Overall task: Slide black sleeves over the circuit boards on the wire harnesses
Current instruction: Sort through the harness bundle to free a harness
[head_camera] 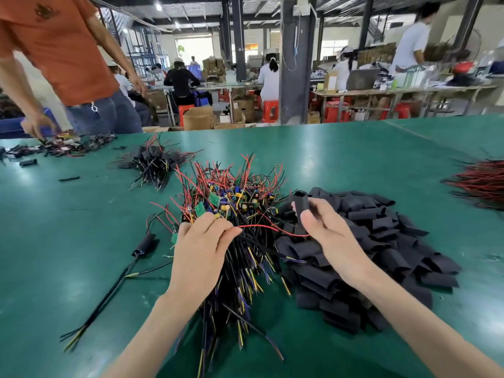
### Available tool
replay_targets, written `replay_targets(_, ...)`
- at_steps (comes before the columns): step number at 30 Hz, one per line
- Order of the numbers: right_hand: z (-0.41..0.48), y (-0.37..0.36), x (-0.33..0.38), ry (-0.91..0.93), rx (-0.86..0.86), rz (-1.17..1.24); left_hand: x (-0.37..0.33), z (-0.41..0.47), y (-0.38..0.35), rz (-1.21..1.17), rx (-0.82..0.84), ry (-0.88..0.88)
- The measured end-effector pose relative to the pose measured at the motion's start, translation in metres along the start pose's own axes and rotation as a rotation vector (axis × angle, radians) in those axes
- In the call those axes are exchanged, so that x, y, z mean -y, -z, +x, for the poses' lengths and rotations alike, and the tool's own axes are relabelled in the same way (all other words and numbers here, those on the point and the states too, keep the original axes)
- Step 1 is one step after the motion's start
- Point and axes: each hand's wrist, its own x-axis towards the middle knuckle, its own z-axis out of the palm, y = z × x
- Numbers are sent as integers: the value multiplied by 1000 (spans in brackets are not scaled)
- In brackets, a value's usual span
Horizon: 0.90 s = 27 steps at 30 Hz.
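Note:
A heap of wire harnesses [231, 203] with small green circuit boards and red and black wires lies in the middle of the green table [68, 227]. My left hand [201, 246] rests on the heap's near side, fingers curled round a red wire. My right hand [324, 227] pinches one black sleeve [302, 204] upright, its open end up, above the pile of black sleeves [381, 241] to the right. One harness with a sleeve on it [144, 244] lies at the left.
A bundle of sleeved harnesses [155, 162] sits further back. Red and black wires [482, 184] lie at the right edge. A person in an orange shirt [54, 50] stands at the far left, hand in a scatter of parts [60, 147]. Loose sleeves [69, 178] lie nearby.

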Motion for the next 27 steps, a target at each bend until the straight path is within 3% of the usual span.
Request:
replay_targets(2, -2, 4, 7, -60, 111, 249, -3, 0, 3, 45, -34, -63)
replay_targets(6, -7, 14, 15, -199, 544, 530, -12, -4, 2, 172, 5, -234)
replay_targets(9, -11, 12, 18, -284, 776, 454, -16, -5, 0, 197, 15, -259)
replay_targets(11, -12, 9, 19, -310, 825, 434, -15, -3, 2, 224, 16, -221)
replay_targets(14, -11, 8, 16, -324, 795, 477, -12, -3, 5, 259, 86, -228)
replay_targets(19, -9, 6, 10, -291, 808, 518, -22, -11, 0, -14, 219, -400)
replay_targets(21, -9, 6, 10, -254, 787, 452, -23, -11, 0, -32, 247, -380)
replay_targets(24, -7, 4, 5, -143, 559, 144, -18, -11, 4, -110, 176, -93)
replay_targets(27, -5, 2, 0, 46, 323, -282, -15, -11, 6, -229, 66, 56)
